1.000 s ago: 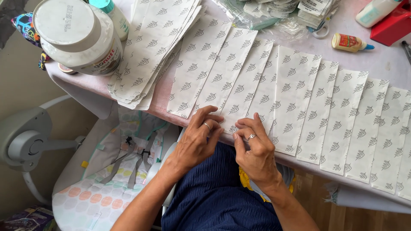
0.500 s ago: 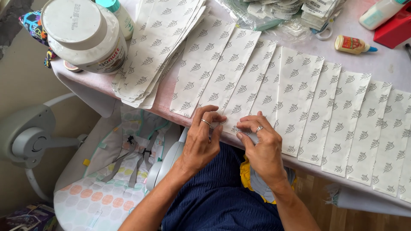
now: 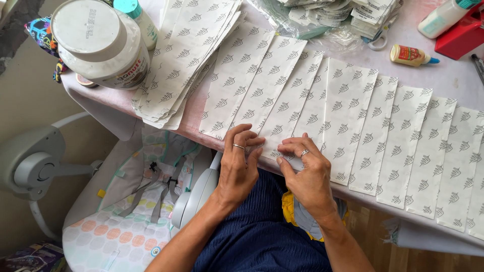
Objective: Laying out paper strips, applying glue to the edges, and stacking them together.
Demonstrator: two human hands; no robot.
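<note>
Pinching one patterned strip (image 3: 282, 108) between left hand (image 3: 241, 168) and right hand (image 3: 306, 174).

A home craft table (image 3: 448, 75): baby bouncer seat (image 3: 126, 211) alongside, glue bottle (image 3: 411, 55), scissors (image 3: 375, 43), stacked printed paper strips (image 3: 186, 55).

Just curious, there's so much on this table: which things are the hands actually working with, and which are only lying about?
In use: left hand, right hand, row of paper strips, strip under the fingers.
Lying about: strip pile, big white jar, glue bottle, scissors, red box.
</note>
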